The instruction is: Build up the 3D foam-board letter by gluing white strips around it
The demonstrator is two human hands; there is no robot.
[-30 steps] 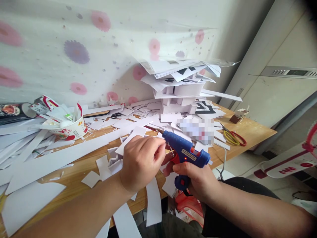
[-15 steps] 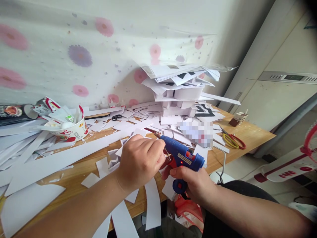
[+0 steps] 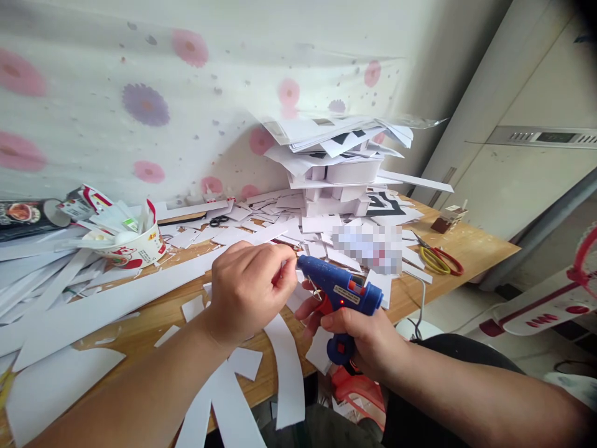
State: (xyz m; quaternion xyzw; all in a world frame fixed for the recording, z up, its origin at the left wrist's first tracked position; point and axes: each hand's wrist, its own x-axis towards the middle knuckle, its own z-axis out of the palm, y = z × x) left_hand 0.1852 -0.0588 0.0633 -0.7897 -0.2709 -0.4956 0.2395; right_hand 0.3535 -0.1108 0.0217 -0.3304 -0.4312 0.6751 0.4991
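Observation:
My right hand (image 3: 359,333) is wrapped round the grip of a blue hot glue gun (image 3: 338,283), whose small red light is lit. Some of its fingers sit near the red trigger. The gun's nozzle points left, close to the fingertips of my left hand (image 3: 254,286). That hand is closed with its back to me, and anything inside it is hidden. White foam-board offcuts (image 3: 247,362) lie on the wooden table below it, with a curved white strip (image 3: 289,379) hanging over the front edge.
Behind the gun stands a layered white model (image 3: 338,202) topped with loose sheets. A paper tub (image 3: 140,249) filled with scraps stands at the left. Scissors (image 3: 441,258) and a small brown carton (image 3: 448,219) lie to the right. Long white strips (image 3: 121,295) cross the table.
My left hand has shifted slightly left and up, from beside the gun's front to just ahead of its nozzle. The glue gun has barely moved in my right hand.

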